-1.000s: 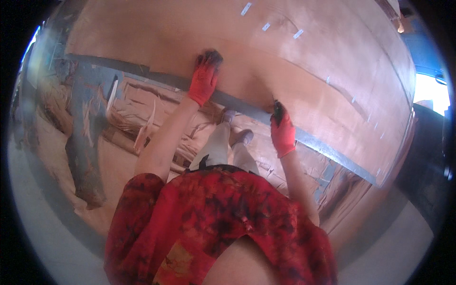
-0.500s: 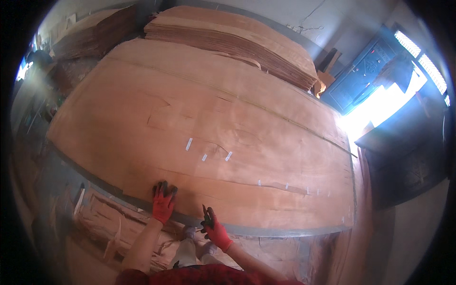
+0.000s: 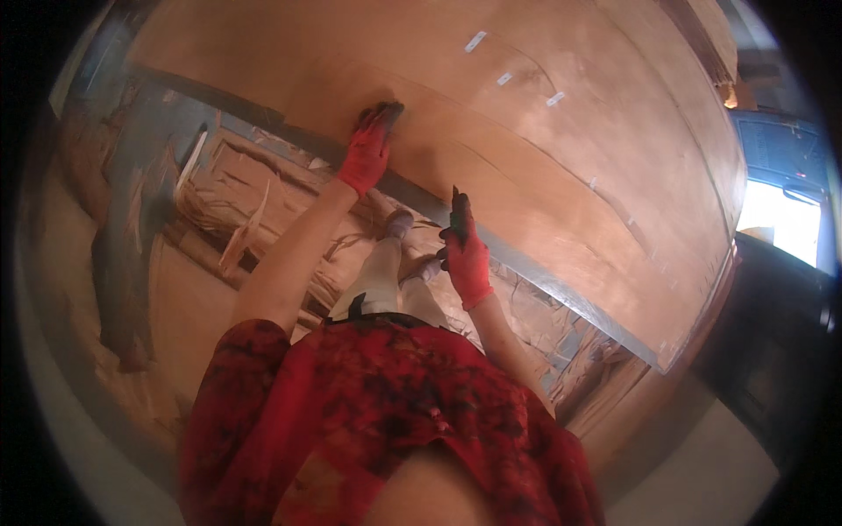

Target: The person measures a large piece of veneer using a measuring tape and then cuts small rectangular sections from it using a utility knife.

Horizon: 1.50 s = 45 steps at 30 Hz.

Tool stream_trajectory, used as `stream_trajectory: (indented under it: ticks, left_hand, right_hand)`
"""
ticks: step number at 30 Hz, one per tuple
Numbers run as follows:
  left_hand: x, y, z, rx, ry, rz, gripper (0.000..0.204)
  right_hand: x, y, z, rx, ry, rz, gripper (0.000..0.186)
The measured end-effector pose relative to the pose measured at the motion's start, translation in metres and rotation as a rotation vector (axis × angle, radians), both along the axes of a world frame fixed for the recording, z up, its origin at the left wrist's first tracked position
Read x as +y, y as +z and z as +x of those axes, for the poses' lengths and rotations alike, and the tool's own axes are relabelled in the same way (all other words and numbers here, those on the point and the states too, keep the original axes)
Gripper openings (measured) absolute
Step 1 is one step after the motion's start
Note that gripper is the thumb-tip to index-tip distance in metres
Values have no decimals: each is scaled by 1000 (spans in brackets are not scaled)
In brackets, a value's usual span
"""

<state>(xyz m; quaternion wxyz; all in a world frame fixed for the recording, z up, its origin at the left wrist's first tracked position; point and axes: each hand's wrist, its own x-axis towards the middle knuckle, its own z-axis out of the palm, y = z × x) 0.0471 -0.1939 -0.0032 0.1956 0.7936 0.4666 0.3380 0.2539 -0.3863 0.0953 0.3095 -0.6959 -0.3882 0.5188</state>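
Wood sheet (image 3: 526, 114), white strips (image 3: 475, 41), marks illegible

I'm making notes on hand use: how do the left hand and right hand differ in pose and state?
The left hand appears laid on the wooden sheet, while the right hand is curled around a thin, dark, pointed tool. The left hand shows nothing in its grasp, unlike the right hand. The left hand reaches over the sheet; the right hand is by its near edge. Both wear red-and-black gloves.

Woodworking workshop: broad wood sheet (image 3: 526, 167) on metal-edged table (image 3: 570, 298), torn veneer scraps (image 3: 246, 230) littered below.
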Motion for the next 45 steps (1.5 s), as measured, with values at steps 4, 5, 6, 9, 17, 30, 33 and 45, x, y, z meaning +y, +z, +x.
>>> stream_trajectory:
  ticks: [4, 5, 6, 9, 17, 30, 33, 45]
  left_hand:
    - [0, -10, 0, 5, 73, -2, 50]
    - [0, -7, 4, -8, 67, 11, 53]
    - [0, -5, 7, -22, 61, 25, 57]
    - [3, -17, 2, 47, 60, 58, 58]
    - [7, -24, 4, 100, 21, 62, 47]
    - [4, -17, 13, 228, 99, 39, 40]
    - [9, -17, 14, 221, 72, 36, 38]
    - [7, -18, 16, 215, 87, 56, 40]
  right_hand:
    - [8, -18, -9, -204, 149, 41, 71]
    - [12, -22, -11, -249, 171, 67, 71]
    - [19, -27, -15, -294, 191, 94, 71]
    - [45, -32, -27, -339, 227, 112, 71]
    - [113, -29, -51, -479, 324, 105, 66]
    - [121, -41, -61, -493, 325, -26, 71]
    - [119, -39, -58, -470, 313, -15, 71]
    - [113, -50, -55, -537, 356, 2, 78]
